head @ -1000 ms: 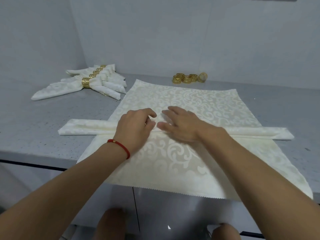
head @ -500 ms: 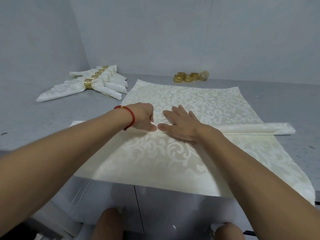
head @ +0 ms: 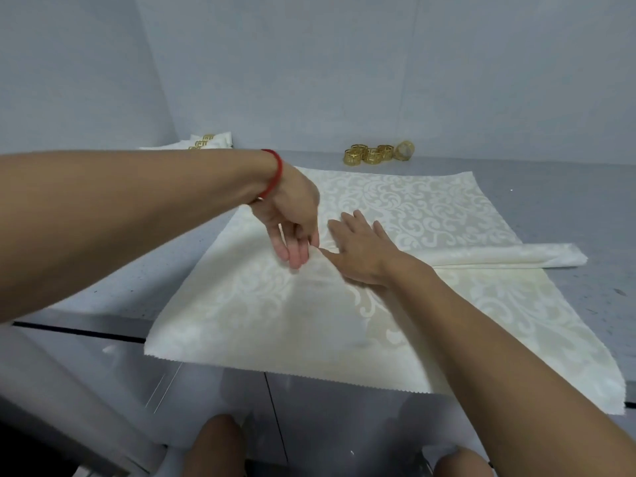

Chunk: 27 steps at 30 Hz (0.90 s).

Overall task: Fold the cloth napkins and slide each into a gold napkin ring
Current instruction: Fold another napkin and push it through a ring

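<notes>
A cream damask cloth napkin (head: 395,304) lies spread at the centre of the grey tabletop (head: 568,201), its near edge overhanging at 6 o'clock. The left hand (head: 292,222) pinches a fold of it with curled fingers. The right hand (head: 361,253) presses flat beside it, fingers straight. Four gold openwork napkin rings (head: 373,154) sit at 12 o'clock.
</notes>
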Motion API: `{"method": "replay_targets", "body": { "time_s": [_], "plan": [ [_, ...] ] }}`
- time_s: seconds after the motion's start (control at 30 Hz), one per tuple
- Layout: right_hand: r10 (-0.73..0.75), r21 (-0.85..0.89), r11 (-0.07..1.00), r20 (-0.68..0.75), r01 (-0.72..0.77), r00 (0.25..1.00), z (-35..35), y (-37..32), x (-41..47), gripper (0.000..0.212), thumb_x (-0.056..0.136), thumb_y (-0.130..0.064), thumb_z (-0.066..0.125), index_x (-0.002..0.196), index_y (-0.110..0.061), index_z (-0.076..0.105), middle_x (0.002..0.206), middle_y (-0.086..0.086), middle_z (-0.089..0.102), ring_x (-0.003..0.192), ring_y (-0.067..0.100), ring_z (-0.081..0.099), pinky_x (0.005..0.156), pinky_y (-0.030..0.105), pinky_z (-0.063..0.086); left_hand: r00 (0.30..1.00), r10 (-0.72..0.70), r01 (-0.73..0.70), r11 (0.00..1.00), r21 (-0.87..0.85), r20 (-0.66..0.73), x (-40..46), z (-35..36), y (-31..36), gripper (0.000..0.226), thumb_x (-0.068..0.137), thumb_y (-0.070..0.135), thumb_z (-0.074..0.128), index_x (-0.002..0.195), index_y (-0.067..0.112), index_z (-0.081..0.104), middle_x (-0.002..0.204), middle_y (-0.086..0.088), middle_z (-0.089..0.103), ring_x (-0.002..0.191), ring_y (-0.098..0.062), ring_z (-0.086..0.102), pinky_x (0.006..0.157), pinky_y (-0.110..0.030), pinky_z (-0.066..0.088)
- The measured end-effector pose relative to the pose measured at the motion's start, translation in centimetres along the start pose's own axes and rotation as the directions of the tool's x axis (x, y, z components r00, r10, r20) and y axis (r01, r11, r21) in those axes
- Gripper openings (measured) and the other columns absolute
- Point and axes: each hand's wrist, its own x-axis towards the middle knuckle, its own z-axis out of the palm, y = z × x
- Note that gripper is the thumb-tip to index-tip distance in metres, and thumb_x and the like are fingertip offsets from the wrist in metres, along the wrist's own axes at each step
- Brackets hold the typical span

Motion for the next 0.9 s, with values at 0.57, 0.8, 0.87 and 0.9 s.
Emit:
{"method": "replay_targets", "body": {
  "time_s": [0.57,0.8,0.87,0.9],
  "plan": [
    [0.039,0.704,0.693,0.178,-0.155,0.983,-4.3,2.2,-2.3,0.048,0.103,-0.042,0.046,0.15,-0.031,0.049,0.146,-0.013,0.048,0.106,-0.001,0.055,0.079,0.011,0.045,0.803,0.507,-0.508,0.857,0.084,-0.312,1.7,2.5,-4.4,0.009,0.089,0.029,0.074,0.09,0.022,0.07,0.069,0.015,0.061,0.064,-0.008,0.052,0.066,-0.024,0.044],
    [-0.024,0.391,0.919,0.178,-0.048,0.984,-6.9,3.3,-1.9,0.027,0.103,-0.024,0.056,0.128,-0.026,0.065,0.127,-0.014,0.063,0.123,0.008,0.055,0.108,0.028,0.04,0.826,0.439,-0.42,0.898,0.135,-0.354,3.9,3.8,-3.5,0.007,0.086,0.025,0.074,0.089,0.025,0.067,0.092,-0.002,0.069,0.064,-0.005,0.058,0.066,-0.023,0.048],
    [0.044,0.123,0.99,0.202,-0.069,0.978,-8.4,3.7,-2.3,0.02,0.102,-0.032,0.057,0.113,-0.021,0.069,0.107,-0.012,0.065,0.107,0.013,0.06,0.098,0.03,0.044,0.833,0.426,-0.408,0.904,0.129,-0.353,4.1,3.9,-3.4,0.011,0.086,0.024,0.072,0.093,0.029,0.066,0.094,0.001,0.068,0.061,0.0,0.058,0.065,-0.02,0.045],
    [0.085,0.014,0.996,0.234,-0.09,0.969,-9.0,4.1,-2.3,0.022,0.1,-0.038,0.058,0.109,-0.021,0.068,0.105,-0.009,0.065,0.103,0.016,0.062,0.095,0.031,0.047,0.836,0.419,-0.403,0.907,0.123,-0.354,4.1,3.9,-3.4,0.012,0.086,0.023,0.072,0.094,0.03,0.066,0.094,0.002,0.067,0.059,0.003,0.057,0.064,-0.02,0.044]
  ]
}}
